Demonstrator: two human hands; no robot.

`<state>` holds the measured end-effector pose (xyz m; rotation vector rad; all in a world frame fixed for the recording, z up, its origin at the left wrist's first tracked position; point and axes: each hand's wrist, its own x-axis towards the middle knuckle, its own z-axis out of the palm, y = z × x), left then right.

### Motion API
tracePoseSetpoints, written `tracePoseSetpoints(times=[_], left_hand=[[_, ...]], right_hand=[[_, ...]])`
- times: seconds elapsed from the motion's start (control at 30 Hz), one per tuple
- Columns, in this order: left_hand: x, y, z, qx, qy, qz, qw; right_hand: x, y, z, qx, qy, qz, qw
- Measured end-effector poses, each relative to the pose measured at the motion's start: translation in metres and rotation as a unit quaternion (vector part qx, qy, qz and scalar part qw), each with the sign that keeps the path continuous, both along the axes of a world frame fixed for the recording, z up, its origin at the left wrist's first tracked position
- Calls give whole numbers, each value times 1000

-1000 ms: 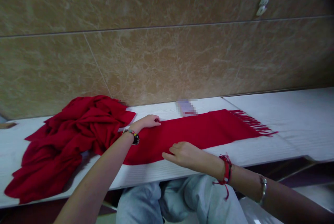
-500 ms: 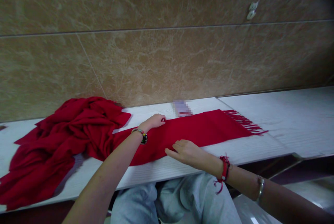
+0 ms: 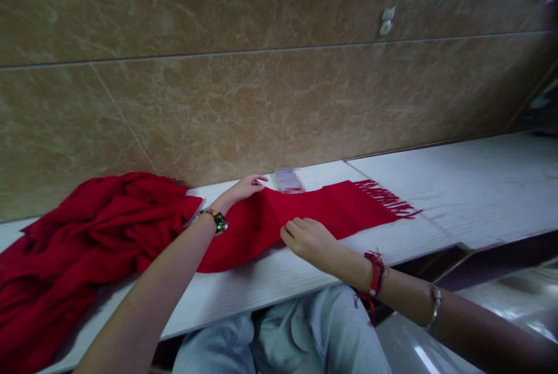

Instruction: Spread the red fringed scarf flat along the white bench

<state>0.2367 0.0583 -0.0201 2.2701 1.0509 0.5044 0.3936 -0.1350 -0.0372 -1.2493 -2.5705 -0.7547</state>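
Note:
A red fringed scarf [image 3: 305,206] lies lengthwise on the white tabletop, its right part flat and its tassels pointing right. My left hand [image 3: 246,188] is closed on the far edge of the scarf, which is slightly raised there. Along the near edge, my right hand [image 3: 309,240] has its fingers curled in and pinches the cloth. Between and left of the hands the scarf bows a little. Its left part runs into a crumpled heap of red cloth [image 3: 104,223]; my left forearm hides some of that stretch.
A small flat pale packet [image 3: 288,181], partly blurred, lies behind the scarf near the wall. The brown marbled wall [image 3: 244,100] rises along the back of the white tabletop [image 3: 488,188]. An open compartment [image 3: 501,266] shows under the front edge at right.
My right hand's fingers have closed at the scarf's near edge. My left hand has moved slightly up and left, lifting the far edge. The view has shifted to the right.

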Motion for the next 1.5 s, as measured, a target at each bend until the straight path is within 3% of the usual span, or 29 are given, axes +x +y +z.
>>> tracePoseSetpoints(times=[0.13, 0.27, 0.4, 0.5, 0.67, 0.8, 0.9, 1.07, 1.3, 1.4, 1.5], left_hand=[[31, -1, 34, -11, -62, -2, 998], [78, 1, 64, -59, -146, -5, 987], [137, 10, 76, -69, -154, -12, 986], [180, 16, 66, -70, -135, -29, 988], [240, 24, 20, -71, -71, -61, 993], [266, 31, -16, -76, -15, -81, 994], [274, 35, -32, -86, 13, -94, 992], [276, 38, -33, -87, 17, -97, 991], [275, 33, -14, -108, -41, -117, 986], [273, 31, -14, -128, -56, -125, 982], [272, 28, -18, -130, -58, -125, 982]], right_hand=[[34, -1, 27, 47, 1, -21, 999], [81, -3, 56, 76, 6, -79, 994], [132, -6, 70, 83, 14, -138, 987], [167, -8, 62, 74, 19, -176, 981], [207, -5, 14, 5, 24, -223, 974], [223, -4, -26, -53, 49, -231, 970], [226, -3, -40, -77, 79, -248, 962], [226, 1, -42, -71, 155, -289, 942], [219, -8, -37, 4, 264, -239, 934], [213, -8, -36, 32, 340, -219, 914], [213, -4, -40, 23, 344, -236, 909]])
